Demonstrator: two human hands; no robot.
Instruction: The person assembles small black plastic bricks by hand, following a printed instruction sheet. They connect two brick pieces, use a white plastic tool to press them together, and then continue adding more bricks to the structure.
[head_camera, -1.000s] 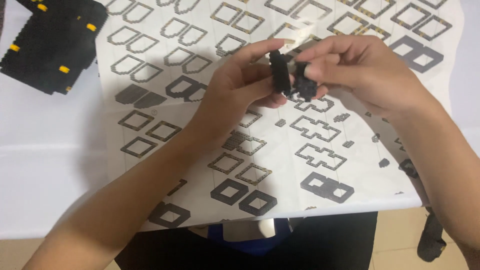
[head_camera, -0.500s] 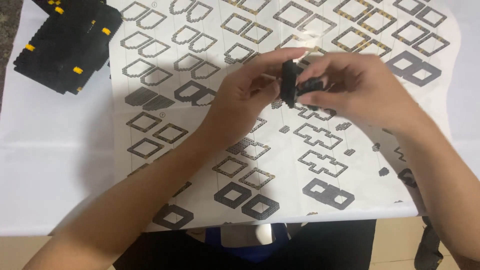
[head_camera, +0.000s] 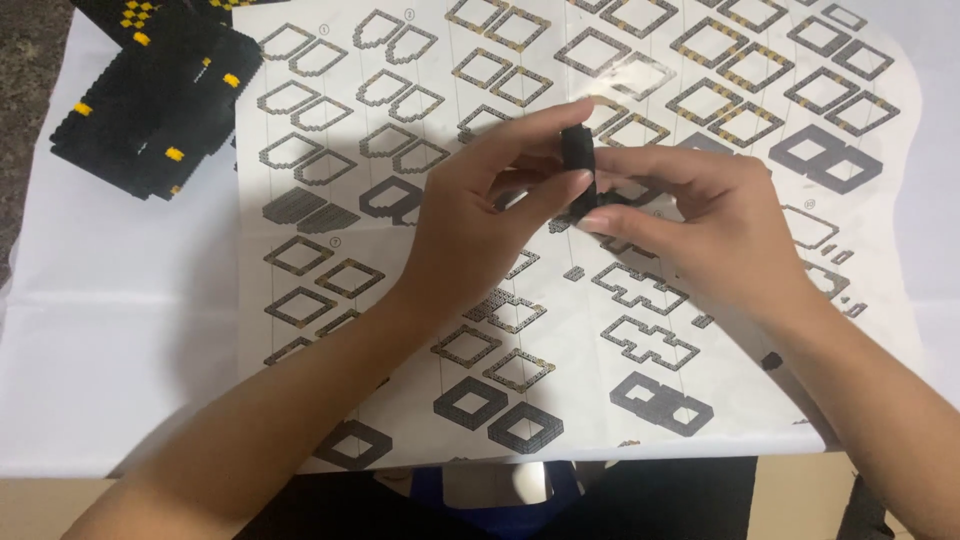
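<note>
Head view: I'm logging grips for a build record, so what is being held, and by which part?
A small black block piece, pinched between both hands: left hand fingertips on its left side, right hand at its lower right.

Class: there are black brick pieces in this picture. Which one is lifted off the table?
The small black piece pinched between the left hand and right hand. The big black-and-yellow brick assembly lies on the white sheet at upper left.
</note>
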